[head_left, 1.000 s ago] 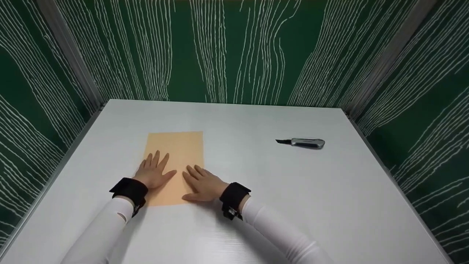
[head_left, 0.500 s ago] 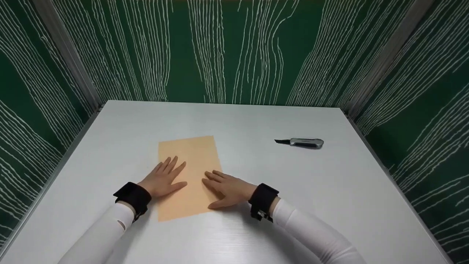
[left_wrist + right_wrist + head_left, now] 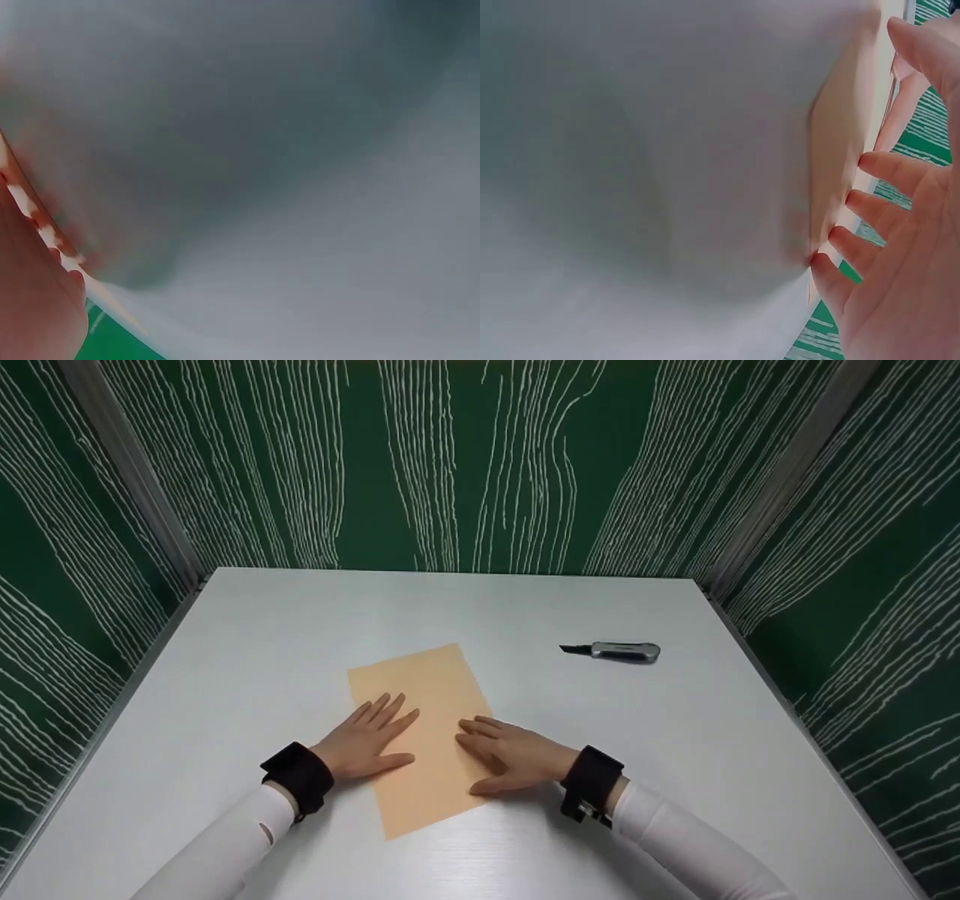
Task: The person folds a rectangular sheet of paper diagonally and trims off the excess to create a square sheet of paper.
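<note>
A tan sheet of paper (image 3: 442,690) lies flat on the white table, turned at a slant in the head view. My left hand (image 3: 369,741) rests on its left part with the fingers spread. On the right edge of the sheet, my right hand (image 3: 517,756) touches down with its fingertips, the palm raised a little. The right wrist view shows those fingers (image 3: 877,217) extended, their tips at the edge of the sheet. In the left wrist view only part of the left hand (image 3: 34,292) shows, low at the left border.
A grey and black utility knife (image 3: 621,652) lies on the white table (image 3: 615,705) to the right of the sheet, blade pointing left. Green walls (image 3: 375,457) with white wavy lines stand behind the table and along both sides.
Both hands have slid the sheet to the right and slightly toward the person. It has also turned counterclockwise in the head view. The knife stays put.
</note>
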`<action>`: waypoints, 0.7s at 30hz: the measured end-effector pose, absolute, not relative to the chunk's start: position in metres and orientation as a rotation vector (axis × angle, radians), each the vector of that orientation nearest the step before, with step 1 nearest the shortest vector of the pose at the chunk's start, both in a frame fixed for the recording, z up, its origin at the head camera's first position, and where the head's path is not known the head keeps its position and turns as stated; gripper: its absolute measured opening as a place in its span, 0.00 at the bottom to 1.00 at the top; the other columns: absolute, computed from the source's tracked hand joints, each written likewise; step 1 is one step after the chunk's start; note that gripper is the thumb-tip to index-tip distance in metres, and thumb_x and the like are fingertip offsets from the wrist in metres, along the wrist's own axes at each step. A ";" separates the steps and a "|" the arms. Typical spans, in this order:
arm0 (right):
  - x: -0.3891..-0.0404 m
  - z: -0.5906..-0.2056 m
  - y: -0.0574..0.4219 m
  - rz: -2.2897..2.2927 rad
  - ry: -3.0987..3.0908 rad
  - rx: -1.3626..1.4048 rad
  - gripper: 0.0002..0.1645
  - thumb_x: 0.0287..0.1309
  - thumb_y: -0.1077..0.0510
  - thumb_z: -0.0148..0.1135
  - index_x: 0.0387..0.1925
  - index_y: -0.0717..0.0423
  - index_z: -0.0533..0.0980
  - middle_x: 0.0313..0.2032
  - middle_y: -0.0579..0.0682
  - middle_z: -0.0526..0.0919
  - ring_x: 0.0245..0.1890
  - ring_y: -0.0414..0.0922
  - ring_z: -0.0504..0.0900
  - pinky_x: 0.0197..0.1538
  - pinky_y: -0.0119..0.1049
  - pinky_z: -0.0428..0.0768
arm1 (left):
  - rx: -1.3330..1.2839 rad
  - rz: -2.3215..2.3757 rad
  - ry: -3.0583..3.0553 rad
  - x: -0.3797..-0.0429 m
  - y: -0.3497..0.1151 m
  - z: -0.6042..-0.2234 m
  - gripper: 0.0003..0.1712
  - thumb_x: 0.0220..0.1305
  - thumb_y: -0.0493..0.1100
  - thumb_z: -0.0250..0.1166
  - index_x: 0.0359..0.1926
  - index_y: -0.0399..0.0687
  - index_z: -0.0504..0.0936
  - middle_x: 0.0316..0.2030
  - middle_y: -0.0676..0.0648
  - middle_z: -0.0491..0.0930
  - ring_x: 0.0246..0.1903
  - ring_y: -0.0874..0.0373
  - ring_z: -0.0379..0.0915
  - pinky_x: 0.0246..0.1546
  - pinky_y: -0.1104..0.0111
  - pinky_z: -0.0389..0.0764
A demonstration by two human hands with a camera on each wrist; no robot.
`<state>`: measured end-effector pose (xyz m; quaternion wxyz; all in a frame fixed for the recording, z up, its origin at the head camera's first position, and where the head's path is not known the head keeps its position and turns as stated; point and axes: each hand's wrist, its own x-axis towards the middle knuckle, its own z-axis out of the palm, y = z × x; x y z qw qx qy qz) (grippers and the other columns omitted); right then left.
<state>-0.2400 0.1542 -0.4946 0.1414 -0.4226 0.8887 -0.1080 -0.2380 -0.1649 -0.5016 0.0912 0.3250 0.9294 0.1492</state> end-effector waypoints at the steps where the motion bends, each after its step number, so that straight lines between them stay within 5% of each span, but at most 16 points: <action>1: -0.239 -0.495 0.158 -0.316 2.574 -1.210 0.53 0.65 0.30 0.61 0.80 0.52 0.58 0.81 0.55 0.55 0.82 0.57 0.54 0.80 0.54 0.61 | 0.989 0.451 2.761 -0.237 -0.161 -0.502 0.42 0.76 0.61 0.54 0.80 0.45 0.57 0.81 0.32 0.47 0.81 0.31 0.40 0.79 0.38 0.46; 21: -0.224 -0.501 0.200 -0.366 2.708 -1.021 0.58 0.61 0.28 0.63 0.80 0.56 0.55 0.81 0.62 0.50 0.82 0.66 0.49 0.80 0.66 0.53 | 0.955 0.310 2.779 -0.226 -0.092 -0.506 0.42 0.76 0.66 0.51 0.82 0.54 0.55 0.82 0.37 0.47 0.82 0.36 0.41 0.80 0.41 0.51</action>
